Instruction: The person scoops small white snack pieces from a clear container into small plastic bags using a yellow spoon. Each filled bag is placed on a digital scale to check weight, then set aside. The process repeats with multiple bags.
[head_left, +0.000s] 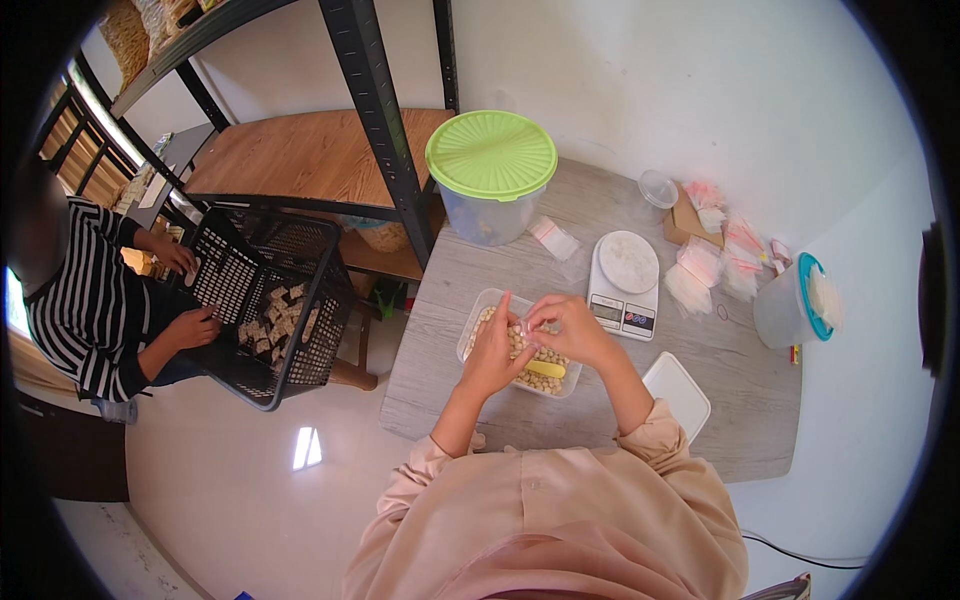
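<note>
Above a clear plastic tub (577, 382) of pale beans or nuts (551, 383), both my hands meet at a small clear plastic bag (526, 331). My right hand (576, 330) pinches the bag at its edge with thumb and fingertips. Against its other side is my left hand (491, 351), its fingers stretched upward and its thumb near the bag's bottom. The bag is partly hidden by my fingers, so its contents cannot be made out. A yellow scoop (546, 368) rests on the beans, just below my hands.
A digital kitchen scale (624, 285), a white lid (679, 394), several plastic bags (691, 276), a green-lidded container (491, 176) and a blue-lidded tub (784, 304) stand on the table (450, 375). Left, a co-worker (97, 300) reaches into a black basket (300, 375) holding cut blocks (279, 322).
</note>
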